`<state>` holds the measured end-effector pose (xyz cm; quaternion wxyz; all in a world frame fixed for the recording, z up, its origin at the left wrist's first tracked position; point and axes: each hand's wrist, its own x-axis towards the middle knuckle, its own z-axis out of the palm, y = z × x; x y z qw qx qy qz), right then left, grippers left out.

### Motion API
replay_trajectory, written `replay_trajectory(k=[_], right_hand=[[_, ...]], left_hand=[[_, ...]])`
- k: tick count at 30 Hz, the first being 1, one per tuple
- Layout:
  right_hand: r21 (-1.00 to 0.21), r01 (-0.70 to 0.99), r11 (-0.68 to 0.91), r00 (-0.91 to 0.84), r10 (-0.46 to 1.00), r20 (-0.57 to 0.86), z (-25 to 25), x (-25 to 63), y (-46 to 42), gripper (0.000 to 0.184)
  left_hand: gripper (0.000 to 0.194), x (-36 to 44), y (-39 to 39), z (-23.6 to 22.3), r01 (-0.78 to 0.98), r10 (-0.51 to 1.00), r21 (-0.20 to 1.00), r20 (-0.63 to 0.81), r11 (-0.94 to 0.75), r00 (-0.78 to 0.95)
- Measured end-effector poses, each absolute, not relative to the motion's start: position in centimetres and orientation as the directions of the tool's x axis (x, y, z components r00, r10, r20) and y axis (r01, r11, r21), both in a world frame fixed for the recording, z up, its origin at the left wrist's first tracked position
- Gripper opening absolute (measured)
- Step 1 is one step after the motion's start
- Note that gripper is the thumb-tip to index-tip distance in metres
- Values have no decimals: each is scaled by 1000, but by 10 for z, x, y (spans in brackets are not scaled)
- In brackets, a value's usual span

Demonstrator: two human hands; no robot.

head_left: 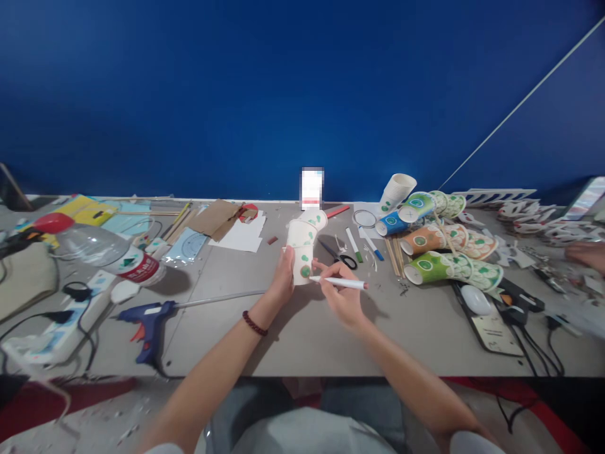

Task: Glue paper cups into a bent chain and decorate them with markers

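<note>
My left hand [282,277] is wrapped round the near end of a curved chain of joined white paper cups [302,236] with green leaf prints. The chain tilts away from me and bends to the right at its far end. In my right hand [343,296] is a white marker pen [345,283], its tip touching or very near a green-brown round patch [305,272] on the nearest cup. Black-handled scissors [338,255] lie just beyond my right hand. Close by are a green-ended marker [353,244] and a blue-ended marker [372,244].
Coloured cup chains [428,268] and a stack of plain cups [397,190] stand at the right, near a phone [496,334]. At the left are a blue glue gun [154,325], a power strip [80,321] and a plastic bottle [108,249]. Another person's hand [586,253] shows far right.
</note>
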<state>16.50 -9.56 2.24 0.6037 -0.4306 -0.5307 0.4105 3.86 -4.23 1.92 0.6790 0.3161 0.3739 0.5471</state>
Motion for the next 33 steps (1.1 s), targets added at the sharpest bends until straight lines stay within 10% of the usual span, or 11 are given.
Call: replay_trajectory(k=[33], right_hand=[[-963, -22, 269, 108, 958, 265, 26, 163, -96, 13]], left_hand=[[71, 41, -45, 22, -500, 989, 853, -143, 148, 49]])
